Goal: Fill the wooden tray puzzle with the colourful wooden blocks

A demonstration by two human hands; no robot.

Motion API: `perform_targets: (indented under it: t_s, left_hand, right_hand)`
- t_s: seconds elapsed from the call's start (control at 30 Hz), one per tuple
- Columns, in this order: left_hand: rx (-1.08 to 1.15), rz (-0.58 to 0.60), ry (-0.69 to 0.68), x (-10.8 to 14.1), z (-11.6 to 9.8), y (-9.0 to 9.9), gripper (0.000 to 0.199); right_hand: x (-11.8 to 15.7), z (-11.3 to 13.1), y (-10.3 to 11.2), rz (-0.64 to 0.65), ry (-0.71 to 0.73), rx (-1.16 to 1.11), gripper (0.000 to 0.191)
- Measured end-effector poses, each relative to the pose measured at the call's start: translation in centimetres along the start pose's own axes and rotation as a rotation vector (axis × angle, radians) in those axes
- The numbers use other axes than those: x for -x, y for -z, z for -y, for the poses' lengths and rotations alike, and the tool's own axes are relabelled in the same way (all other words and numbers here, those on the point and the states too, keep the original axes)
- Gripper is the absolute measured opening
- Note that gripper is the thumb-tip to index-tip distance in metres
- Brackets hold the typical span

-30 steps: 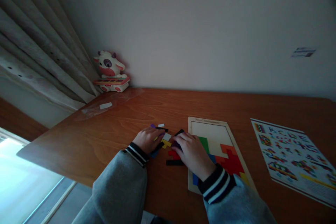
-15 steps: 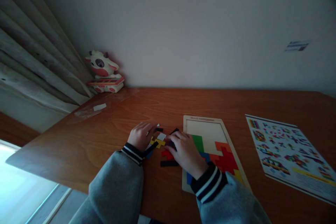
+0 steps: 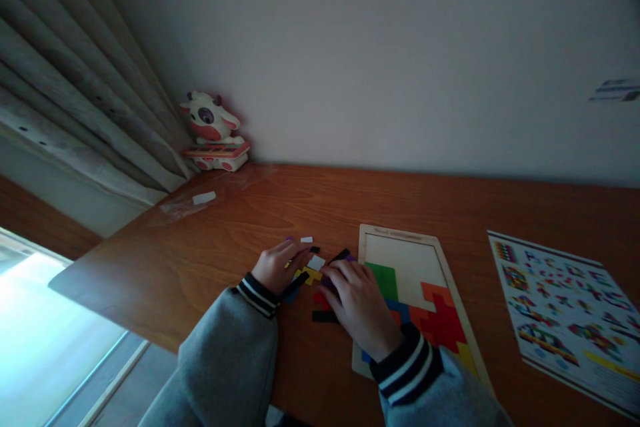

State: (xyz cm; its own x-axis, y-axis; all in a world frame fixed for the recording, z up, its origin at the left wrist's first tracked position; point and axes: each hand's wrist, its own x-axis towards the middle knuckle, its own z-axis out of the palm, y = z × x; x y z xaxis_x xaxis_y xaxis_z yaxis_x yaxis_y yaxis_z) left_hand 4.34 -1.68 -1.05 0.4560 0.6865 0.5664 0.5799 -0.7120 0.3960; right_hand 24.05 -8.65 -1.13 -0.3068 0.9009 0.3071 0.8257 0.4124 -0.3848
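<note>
My left hand [image 3: 277, 268] reaches over the left side of a small pile of puzzle pieces, fingers stretched forward and apart from the thumb. A black strip piece [image 3: 296, 286] lies by its wrist, beside a yellow piece [image 3: 313, 276] and a white piece [image 3: 317, 263]. Over the pile's right side is my right hand [image 3: 359, 305], thumb and fingers apart. Between them shows a dark purple piece [image 3: 329, 283]; I cannot tell whether they touch it. A red piece [image 3: 321, 300] lies under the thumb. My right wrist crosses the wooden puzzle board [image 3: 363, 235], partly filled with coloured pieces.
A printed pattern sheet [image 3: 560, 320] lies right of the board on the wooden table [image 3: 240, 213]. At the back left corner stands a cow toy with a keyboard [image 3: 215, 133], near a clear plastic wrapper [image 3: 183, 207]. Behind them are a curtain [image 3: 90, 93] and the wall.
The view has shifted, so most things sit farther right. My left fingers have moved slightly over the pile, uncovering more of a white piece at its back. My right hand stays over the purple piece.
</note>
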Motion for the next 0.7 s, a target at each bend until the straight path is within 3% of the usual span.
perform_targets:
  t_s: [0.17,0.37,0.53,0.7]
  left_hand:
    - [0.052,0.118,-0.077,1.1,0.6,1.3,0.022]
    - [0.029,0.155,-0.114,2.5,2.4,2.0,0.023]
    - [0.035,0.177,-0.143,2.0,2.4,1.9,0.022]
    - [0.05,0.126,-0.173,1.2,2.5,1.3,0.022]
  right_hand:
    - [0.1,0.3,-0.1,0.007,0.027,0.011,0.022]
    - [-0.6,1.7,0.3,0.052,-0.002,0.058,0.024]
    - [-1.6,2.5,0.6,0.103,-0.124,0.113,0.023]
    - [-2.5,3.0,0.6,0.111,-0.255,0.139,0.023]
